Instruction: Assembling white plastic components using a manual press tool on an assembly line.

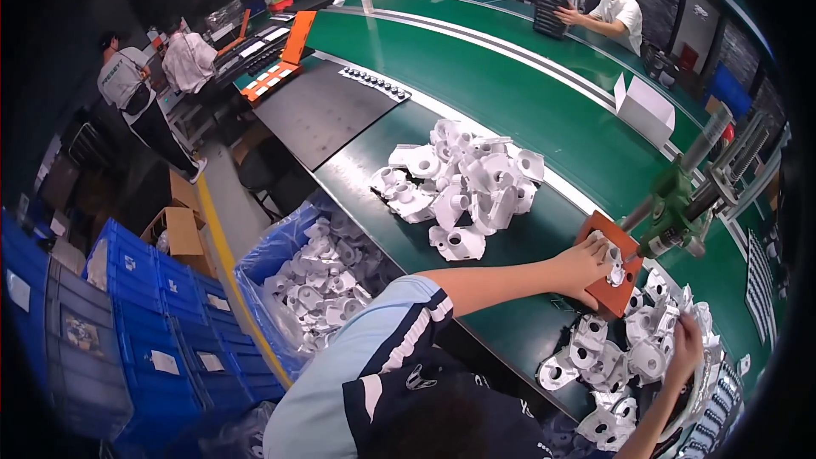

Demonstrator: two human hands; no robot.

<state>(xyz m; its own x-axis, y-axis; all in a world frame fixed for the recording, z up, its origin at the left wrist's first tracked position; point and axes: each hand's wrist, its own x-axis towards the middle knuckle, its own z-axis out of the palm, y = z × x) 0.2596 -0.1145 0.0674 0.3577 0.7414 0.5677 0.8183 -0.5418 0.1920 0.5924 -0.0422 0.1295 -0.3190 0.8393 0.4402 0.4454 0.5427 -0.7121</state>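
Note:
My left hand (582,270) reaches across the green bench to an orange fixture plate (610,292). Its fingers are closed over a white plastic part (614,270) lying on that plate, and they partly hide it. My right hand (687,347) is at the right edge of a pile of white plastic parts (648,359). The fingers there are bent together; whatever they grip is too small or hidden to name. Over the orange plate stands a green bench press (671,208) with a metal column and a spring.
A larger heap of white parts (463,183) sits left of the plate. Below the bench edge, a blue lined bin (255,268) holds more. A white open box (644,110) stands beyond the press. Blue crates (140,323) are stacked at left. Other people work farther off.

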